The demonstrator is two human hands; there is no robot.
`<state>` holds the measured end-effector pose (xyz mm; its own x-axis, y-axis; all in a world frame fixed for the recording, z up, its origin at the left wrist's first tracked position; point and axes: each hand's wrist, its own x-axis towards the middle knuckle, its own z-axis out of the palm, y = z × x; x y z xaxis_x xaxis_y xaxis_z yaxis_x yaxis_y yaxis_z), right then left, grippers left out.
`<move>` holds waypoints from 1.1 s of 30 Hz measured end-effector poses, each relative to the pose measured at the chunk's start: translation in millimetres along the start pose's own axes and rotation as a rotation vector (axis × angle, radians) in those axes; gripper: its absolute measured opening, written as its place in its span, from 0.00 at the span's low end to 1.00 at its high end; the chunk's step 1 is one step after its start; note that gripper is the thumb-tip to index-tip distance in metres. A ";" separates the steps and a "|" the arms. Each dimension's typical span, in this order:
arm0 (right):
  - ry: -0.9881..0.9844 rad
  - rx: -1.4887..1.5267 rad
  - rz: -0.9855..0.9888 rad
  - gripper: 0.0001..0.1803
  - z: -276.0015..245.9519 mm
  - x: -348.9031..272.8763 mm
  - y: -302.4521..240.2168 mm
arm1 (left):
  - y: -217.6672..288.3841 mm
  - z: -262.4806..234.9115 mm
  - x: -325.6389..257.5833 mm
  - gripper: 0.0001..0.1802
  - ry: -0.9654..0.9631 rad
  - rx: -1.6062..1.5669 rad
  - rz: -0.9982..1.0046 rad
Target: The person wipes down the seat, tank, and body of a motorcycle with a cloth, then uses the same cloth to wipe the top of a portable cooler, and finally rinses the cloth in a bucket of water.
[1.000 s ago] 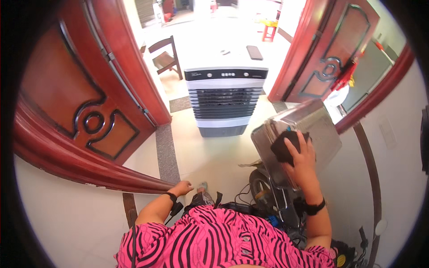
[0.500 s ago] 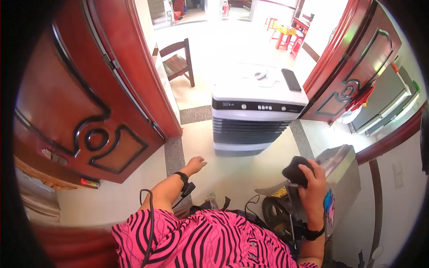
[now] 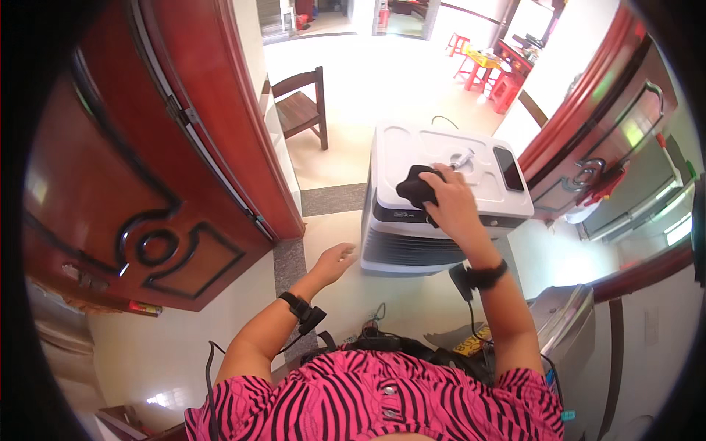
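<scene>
A white air cooler (image 3: pixel 412 147) with a dark louvred front stands on the floor before me. My right hand (image 3: pixel 454 204) is shut on a folded black cloth (image 3: pixel 418 187) and holds it at the front edge of the cooler's top, over part of the control panel; whether the cloth touches the surface I cannot tell. My left hand (image 3: pixel 336 263) holds nothing. Its fingers reach loosely forward, just left of the cooler's lower front. On the top lie a black phone (image 3: pixel 509 168), at the right, and a small pale fitting (image 3: pixel 462 159) near the middle.
A red-brown door (image 3: pixel 110 198) stands at the left, another (image 3: pixel 618 140) at the right. Behind the cooler are a dark wooden chair (image 3: pixel 300 110) and red stools (image 3: pixel 504 92). Metal bodywork (image 3: pixel 562 312) and a yellow plate (image 3: pixel 473 345) are close at my right.
My right hand has carried the black cloth leftward and away from me, from beside the metal bodywork to the cooler's top. The left hand has shifted slightly forward and right. My view has moved closer.
</scene>
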<state>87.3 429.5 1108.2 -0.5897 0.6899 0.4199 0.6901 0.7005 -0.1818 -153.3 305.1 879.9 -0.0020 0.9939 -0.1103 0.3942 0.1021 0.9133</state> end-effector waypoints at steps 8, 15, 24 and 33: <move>-0.411 0.015 -0.089 0.29 85.5 69.5 26.5 | -38.3 -21.9 -61.9 0.26 0.036 0.281 -0.182; -0.456 -0.087 -0.094 0.31 108.9 142.8 80.8 | -119.2 -24.9 -162.8 0.22 0.054 0.323 -0.571; -0.505 -0.065 -0.015 0.31 113.5 145.2 101.6 | -178.1 -70.0 -165.4 0.19 0.073 0.261 -0.691; -0.384 -0.044 0.214 0.34 110.7 143.5 73.9 | -205.4 -219.4 -78.3 0.22 -0.115 0.450 -0.373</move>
<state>7.2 600.4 1056.5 -0.5388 0.8423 0.0144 0.8260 0.5316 -0.1875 -435.7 215.4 786.9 -0.1254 0.8811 -0.4560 0.7367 0.3906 0.5521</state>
